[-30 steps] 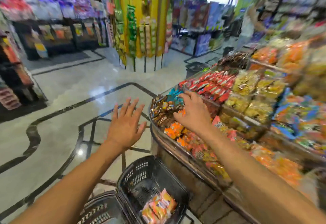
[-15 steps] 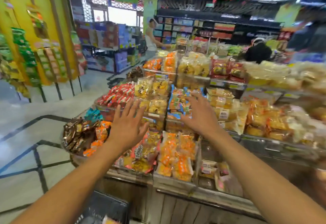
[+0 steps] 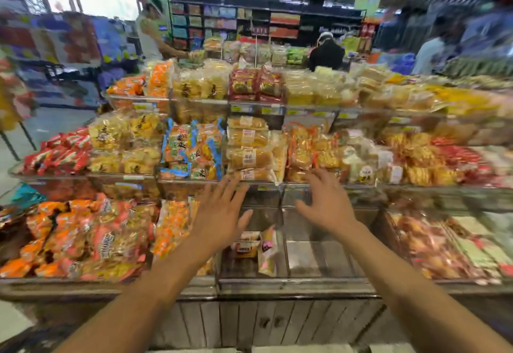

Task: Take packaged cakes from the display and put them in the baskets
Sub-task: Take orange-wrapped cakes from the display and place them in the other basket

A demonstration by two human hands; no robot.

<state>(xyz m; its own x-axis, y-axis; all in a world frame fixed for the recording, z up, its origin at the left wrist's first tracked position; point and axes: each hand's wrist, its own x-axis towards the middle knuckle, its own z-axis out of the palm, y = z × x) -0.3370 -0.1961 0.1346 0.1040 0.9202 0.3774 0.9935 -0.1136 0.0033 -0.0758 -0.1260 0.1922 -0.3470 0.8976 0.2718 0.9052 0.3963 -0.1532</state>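
Fingers (image 3: 226, 190) of the left hand (image 3: 219, 222) are spread straight and hold nothing. Those of the right hand (image 3: 329, 205) are spread too, slightly curled at the tips, and also empty. The 2 hands hover palm-down and apart in front of the tiered display (image 3: 138, 177).

Head view: a stack of golden packaged cakes (image 3: 249, 147) in clear wrap with white labels sits on the middle shelf. The left fingertips reach just below the stack's lowest pack. The right hand is below and to the right of the stack, its fingertips at the shelf edge; whether they touch anything cannot be told. Directly below the stack, the bottom bin (image 3: 319, 280) holds only 2 small packs (image 3: 247, 244), lying between the wrists. Just left of the stack stand blue-edged packs (image 3: 191, 147), and orange bags (image 3: 83, 236) are heaped well to its lower left. Beyond the stack, people at other shelves are blurred. No basket shows.

The step in hand looks like the reach toward the display, before any grasp. The next move probably calls for choosing 1 pack and closing the fingers round it gently, since soft cake crushes. It must then be lifted clear without dragging neighbours off the shelf, and carried down to the baskets, which lie out of view.
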